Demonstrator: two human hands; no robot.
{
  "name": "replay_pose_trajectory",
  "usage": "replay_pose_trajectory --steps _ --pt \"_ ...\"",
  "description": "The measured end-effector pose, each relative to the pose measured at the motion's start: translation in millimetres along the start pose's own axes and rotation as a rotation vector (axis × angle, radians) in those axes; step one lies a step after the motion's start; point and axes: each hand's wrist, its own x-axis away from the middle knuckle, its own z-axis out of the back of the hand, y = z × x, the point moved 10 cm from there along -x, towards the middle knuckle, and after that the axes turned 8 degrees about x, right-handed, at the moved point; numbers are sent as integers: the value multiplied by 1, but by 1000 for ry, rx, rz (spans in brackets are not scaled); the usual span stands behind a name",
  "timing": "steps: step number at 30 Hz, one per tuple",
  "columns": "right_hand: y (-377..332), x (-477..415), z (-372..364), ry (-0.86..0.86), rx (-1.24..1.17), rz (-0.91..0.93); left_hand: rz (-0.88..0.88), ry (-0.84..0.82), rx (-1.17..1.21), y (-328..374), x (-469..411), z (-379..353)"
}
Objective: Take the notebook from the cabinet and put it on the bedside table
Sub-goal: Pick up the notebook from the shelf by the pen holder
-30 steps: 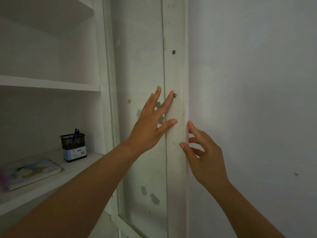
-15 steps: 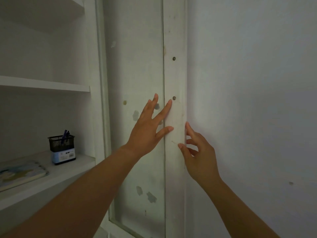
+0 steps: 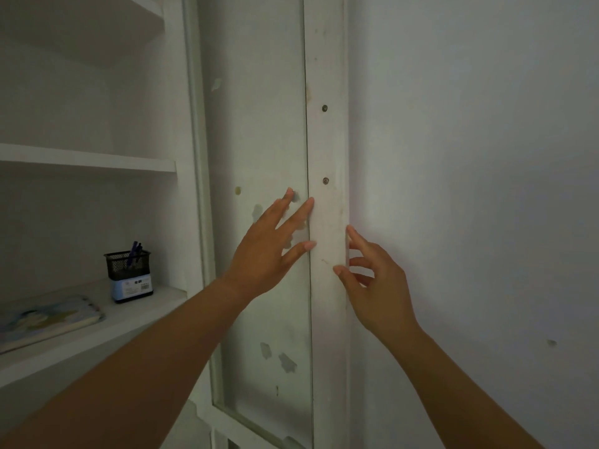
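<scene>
A notebook (image 3: 45, 319) with a pale illustrated cover lies flat on the lower shelf (image 3: 136, 315) of the open white cabinet, at the far left. My left hand (image 3: 275, 247) is spread with straight fingers against the cabinet's opened door panel (image 3: 256, 124), fingertips near its edge. To its right, my right hand (image 3: 376, 283) hovers at the door's outer frame (image 3: 327, 222) with loosely bent fingers, thumb tip on the frame, holding nothing. Both hands are well to the right of the notebook.
A black mesh pen holder (image 3: 129, 273) with blue pens stands on the same shelf, right of the notebook. Another shelf (image 3: 87, 160) runs above. A plain white wall (image 3: 470, 189) fills the right side, close behind the door.
Both hands have slipped slightly lower along the door and frame. The camera view shifted a little, and the notebook and pen holder moved with it in the picture.
</scene>
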Motion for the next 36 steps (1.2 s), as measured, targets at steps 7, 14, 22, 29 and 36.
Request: replay_pose_trajectory --steps 7,14,22,29,36 --pt "-32 7 19 46 -61 27 110 -103 -15 -43 36 34" --pt "-48 13 -50 -149 -136 12 327 -176 43 -101 98 59" --pt "-65 23 -176 -322 -255 18 500 -235 -103 -162 173 111" --pt "-96 28 -286 -446 -318 66 657 -243 -296 -217 216 168" --pt "-107 33 -369 -508 -358 122 692 -177 -344 -258 248 191"
